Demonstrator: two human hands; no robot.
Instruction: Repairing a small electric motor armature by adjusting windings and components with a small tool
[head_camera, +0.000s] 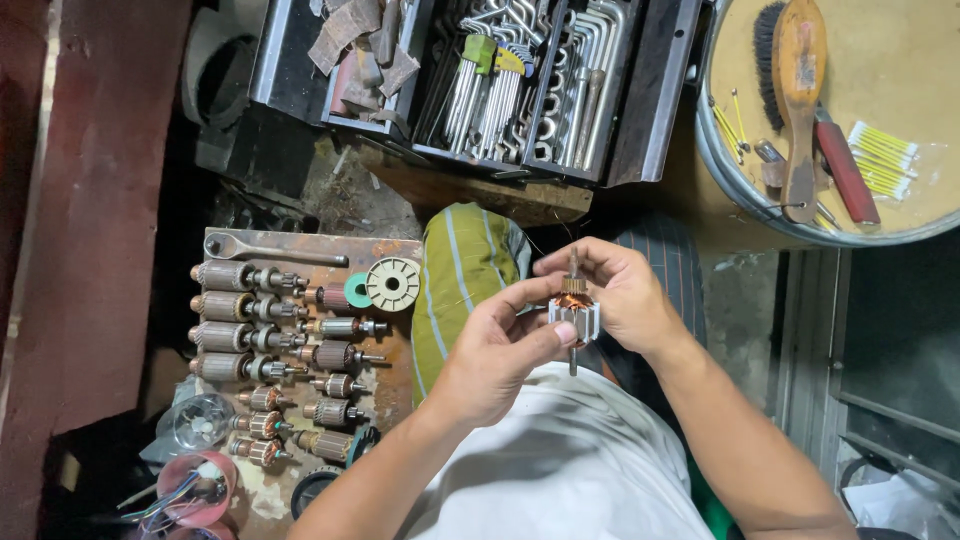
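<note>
Left hand and right hand grip motor armature.

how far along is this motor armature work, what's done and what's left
Done, apparently: rows of armatures lie lined up on the rusty board. In hand: the left hand and right hand hold one small armature with bare copper windings. What remains cannot be told; the open toolbox suggests work continues.

A rusty board sits low on the floor, carrying rows of motor armatures, a long wrench along its far edge, a cream toothed disc and a green ring.
</note>
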